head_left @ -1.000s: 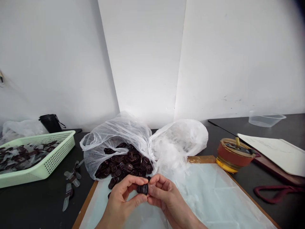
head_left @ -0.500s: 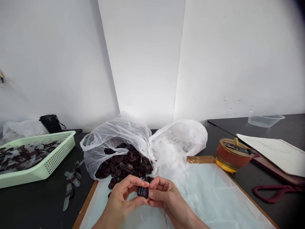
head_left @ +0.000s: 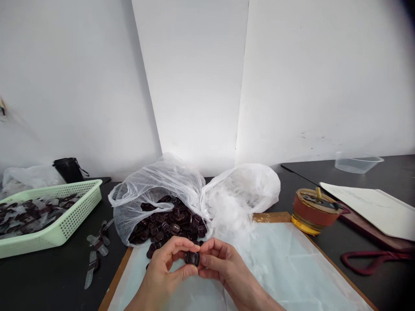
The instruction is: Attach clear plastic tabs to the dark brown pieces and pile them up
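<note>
Both hands meet low in the middle of the view, over a sheet of plastic film (head_left: 292, 272) on a wooden board (head_left: 274, 216). My left hand (head_left: 165, 270) and my right hand (head_left: 220, 265) pinch one small dark brown plastic piece (head_left: 192, 258) between thumbs and fingertips. Just behind them lies an open clear plastic bag (head_left: 152, 190) full of the same dark pieces (head_left: 168, 222), some spilling toward my fingers. A second clear bag (head_left: 243, 190) of whitish clear bits sits to its right.
A green mesh basket (head_left: 78, 207) with assembled pieces stands at the left, with loose strips (head_left: 95, 248) beside it. A black cup (head_left: 68, 168) stands behind. A red-and-gold round tin (head_left: 313, 209), a white paper pad (head_left: 372, 205), a clear tub (head_left: 358, 163) and a dark red cord (head_left: 366, 261) are at the right.
The hands stay together on the dark piece, with only small shifts of the fingers. The view has drifted slightly.
</note>
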Action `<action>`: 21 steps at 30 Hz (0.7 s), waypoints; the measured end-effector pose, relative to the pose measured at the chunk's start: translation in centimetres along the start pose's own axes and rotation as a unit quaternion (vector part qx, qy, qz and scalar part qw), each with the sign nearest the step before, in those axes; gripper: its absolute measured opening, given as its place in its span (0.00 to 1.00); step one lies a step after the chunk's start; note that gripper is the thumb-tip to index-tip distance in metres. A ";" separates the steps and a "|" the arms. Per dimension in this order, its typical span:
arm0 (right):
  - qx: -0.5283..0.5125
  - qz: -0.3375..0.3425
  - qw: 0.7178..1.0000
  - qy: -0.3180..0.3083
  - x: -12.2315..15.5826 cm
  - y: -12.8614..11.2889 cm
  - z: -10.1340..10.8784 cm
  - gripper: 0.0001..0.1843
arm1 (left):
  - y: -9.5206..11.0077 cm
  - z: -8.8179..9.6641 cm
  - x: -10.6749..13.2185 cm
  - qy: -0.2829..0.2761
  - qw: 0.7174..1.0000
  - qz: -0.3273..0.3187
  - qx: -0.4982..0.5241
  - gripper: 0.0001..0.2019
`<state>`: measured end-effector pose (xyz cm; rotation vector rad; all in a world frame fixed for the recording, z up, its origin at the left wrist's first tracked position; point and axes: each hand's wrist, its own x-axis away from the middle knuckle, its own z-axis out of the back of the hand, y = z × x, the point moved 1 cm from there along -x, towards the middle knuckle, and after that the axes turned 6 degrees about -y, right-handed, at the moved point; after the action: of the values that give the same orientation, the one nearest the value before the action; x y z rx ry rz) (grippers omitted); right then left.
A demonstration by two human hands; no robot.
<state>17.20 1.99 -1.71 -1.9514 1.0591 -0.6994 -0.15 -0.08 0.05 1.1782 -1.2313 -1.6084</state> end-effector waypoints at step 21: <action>0.160 0.101 0.982 -0.002 -0.4 0.8 -0.1 0.13 | -1.5 0.0 -0.4 0.026 0.988 0.047 0.144 0.22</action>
<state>16.61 1.98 -2.38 -1.5468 1.0529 -0.7042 -0.13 0.64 -1.28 1.3083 -1.4991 -1.3520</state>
